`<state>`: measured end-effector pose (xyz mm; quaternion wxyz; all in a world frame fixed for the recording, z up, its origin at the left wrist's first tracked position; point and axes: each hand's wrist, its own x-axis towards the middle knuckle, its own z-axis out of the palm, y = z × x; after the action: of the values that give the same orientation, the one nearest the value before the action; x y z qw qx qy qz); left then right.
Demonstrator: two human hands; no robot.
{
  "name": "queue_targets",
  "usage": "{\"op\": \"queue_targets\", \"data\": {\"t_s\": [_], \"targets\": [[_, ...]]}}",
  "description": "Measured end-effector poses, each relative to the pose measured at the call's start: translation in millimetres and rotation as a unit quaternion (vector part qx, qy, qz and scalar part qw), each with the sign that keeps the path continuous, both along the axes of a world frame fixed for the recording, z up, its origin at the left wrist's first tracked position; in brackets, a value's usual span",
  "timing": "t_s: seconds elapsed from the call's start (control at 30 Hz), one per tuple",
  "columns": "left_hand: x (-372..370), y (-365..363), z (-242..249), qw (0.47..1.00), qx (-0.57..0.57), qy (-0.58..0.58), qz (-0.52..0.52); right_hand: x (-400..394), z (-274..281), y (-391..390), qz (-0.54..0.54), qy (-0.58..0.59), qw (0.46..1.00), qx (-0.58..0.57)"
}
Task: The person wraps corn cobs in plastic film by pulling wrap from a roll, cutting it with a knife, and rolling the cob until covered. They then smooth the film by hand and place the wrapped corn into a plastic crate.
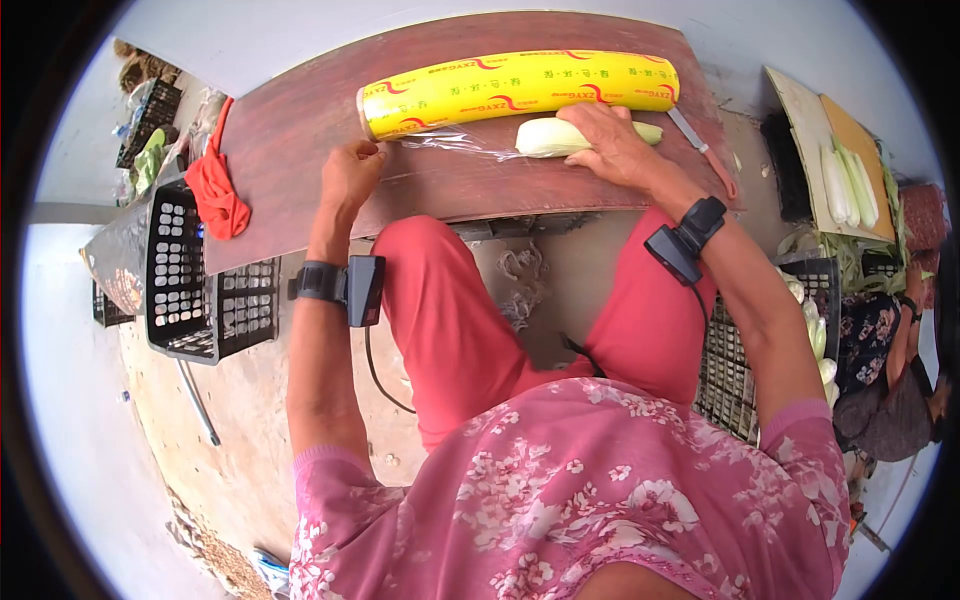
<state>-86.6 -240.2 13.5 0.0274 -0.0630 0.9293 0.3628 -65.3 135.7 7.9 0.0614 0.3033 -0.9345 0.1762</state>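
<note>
A large yellow roll of cling film (520,92) with red and green print lies along the far side of the reddish-brown table (460,185). Clear film (455,143) stretches from its near side. My left hand (350,172) is closed in a pinch at the film's left end, just below the roll. My right hand (612,148) wraps over a pale green ear of corn (547,138), pressing it on the film close to the roll. Part of the corn is hidden under my fingers. Right of this hand lies a knife (700,148) with a reddish handle.
A red cloth (217,195) hangs over the table's left edge beside a black crate (180,270). At right, husked corn lies on a board (815,150). Another crate (725,375) holds more corn near my right leg. A person (890,340) sits at far right.
</note>
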Motion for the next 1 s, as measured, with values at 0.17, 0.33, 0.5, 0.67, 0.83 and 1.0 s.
{"op": "queue_targets", "data": {"t_s": [0.17,0.33,0.5,0.67,0.83,1.0], "targets": [[-0.2,3.0,-10.0,0.937,0.301,-0.137,0.107,-0.2,1.2,0.7,0.001,-0.002,1.0,0.001],[-11.6,6.9,-14.3,0.787,0.554,-0.251,0.104,-1.5,-1.0,1.6,0.003,0.006,1.0,0.008],[-18.5,6.3,-26.9,0.777,0.569,-0.249,0.098,-1.1,1.1,1.8,0.012,0.006,1.0,0.001],[-17.6,8.5,-21.2,0.756,0.578,-0.284,0.117,-1.5,3.4,1.2,0.012,0.004,1.0,-0.001],[-6.8,13.2,-19.8,0.812,0.519,-0.243,0.113,-1.4,2.5,1.1,0.004,-0.004,1.0,0.01],[14.6,-3.9,-19.6,0.872,0.426,-0.231,0.064,-1.8,-1.3,2.3,0.006,0.009,1.0,0.011]]}}
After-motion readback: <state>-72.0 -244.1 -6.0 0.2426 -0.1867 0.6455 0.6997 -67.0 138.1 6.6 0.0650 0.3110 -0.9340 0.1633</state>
